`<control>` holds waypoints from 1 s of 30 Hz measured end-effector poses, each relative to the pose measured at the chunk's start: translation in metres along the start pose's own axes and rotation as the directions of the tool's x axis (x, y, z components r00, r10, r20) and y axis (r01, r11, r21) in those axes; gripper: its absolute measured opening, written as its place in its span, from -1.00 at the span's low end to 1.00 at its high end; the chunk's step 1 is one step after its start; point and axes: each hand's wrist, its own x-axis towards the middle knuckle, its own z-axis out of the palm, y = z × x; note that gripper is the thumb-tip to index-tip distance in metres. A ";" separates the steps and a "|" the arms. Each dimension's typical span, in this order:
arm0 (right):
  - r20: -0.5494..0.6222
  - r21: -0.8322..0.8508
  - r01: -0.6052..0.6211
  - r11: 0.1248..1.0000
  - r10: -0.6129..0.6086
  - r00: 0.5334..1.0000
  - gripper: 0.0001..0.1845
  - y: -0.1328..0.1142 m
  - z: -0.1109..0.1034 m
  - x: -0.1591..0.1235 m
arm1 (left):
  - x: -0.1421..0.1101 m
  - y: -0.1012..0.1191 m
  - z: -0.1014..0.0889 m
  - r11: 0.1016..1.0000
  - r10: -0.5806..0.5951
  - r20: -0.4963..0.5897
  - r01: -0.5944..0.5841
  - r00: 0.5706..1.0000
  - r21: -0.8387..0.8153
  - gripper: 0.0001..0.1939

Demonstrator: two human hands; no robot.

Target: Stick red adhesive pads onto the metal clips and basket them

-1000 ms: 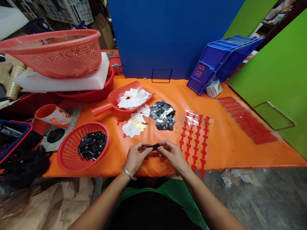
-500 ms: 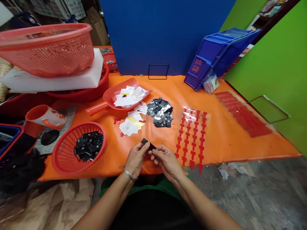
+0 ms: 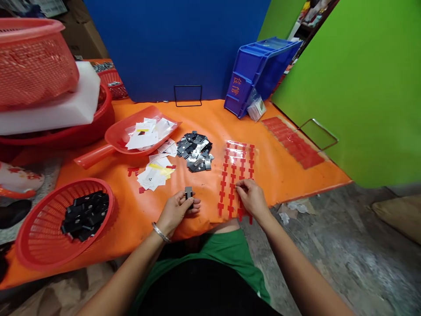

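Observation:
My left hand [image 3: 177, 210] is closed around a small black rectangular piece [image 3: 188, 193], held upright near the table's front edge. My right hand [image 3: 252, 197] is over a clear sheet with rows of red T-shaped stickers [image 3: 223, 176]. Its thumb and forefinger are pinched at the sheet's right-hand rows; whether a sticker is between them is too small to tell. Beyond my left hand lies a pile of black and silvery flat pieces [image 3: 195, 151]. More black pieces [image 3: 87, 213] fill part of a red plastic basket [image 3: 31, 235] at the left.
A red scoop [image 3: 95, 156] with paper slips stands behind loose white slips [image 3: 151, 177]. A blue bin [image 3: 245, 66] leans at the back right, beside a red sheet [image 3: 292, 142] on the orange table [image 3: 204, 118]. Stacked baskets [image 3: 36, 66] and a mug [image 3: 19, 177] occupy the left.
My hands have parted. The right let go of the black piece and moved right to the red sticker sheet, while the left keeps the piece, now turned upright. The view swung right.

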 end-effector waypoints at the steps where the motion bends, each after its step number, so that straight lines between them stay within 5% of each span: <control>1: 0.006 -0.029 0.008 1.000 -0.008 1.000 -0.90 0.003 0.001 0.002 | 0.004 -0.001 0.006 1.000 -0.010 0.011 0.010 1.000 -0.003 -0.75; 8: 0.083 -0.166 0.012 0.986 0.002 0.997 -0.94 -0.001 0.006 0.011 | 0.033 0.002 0.049 0.999 0.018 0.113 -0.023 0.993 0.036 -0.85; 15: 0.088 -0.264 0.016 0.964 0.007 0.996 -0.92 -0.005 0.008 0.008 | 0.058 0.001 0.080 0.994 0.040 0.073 -0.047 0.997 0.095 -0.96; 25: -0.020 -0.206 0.050 0.977 -0.055 0.998 -0.90 -0.009 0.014 -0.007 | 0.074 -0.014 0.085 0.994 0.037 0.036 -0.041 0.999 0.104 -0.83; 30: -0.087 0.011 0.085 0.996 -0.084 0.993 -0.91 -0.002 0.011 -0.013 | 0.076 -0.016 0.085 0.992 0.046 0.014 -0.047 0.999 0.113 -0.80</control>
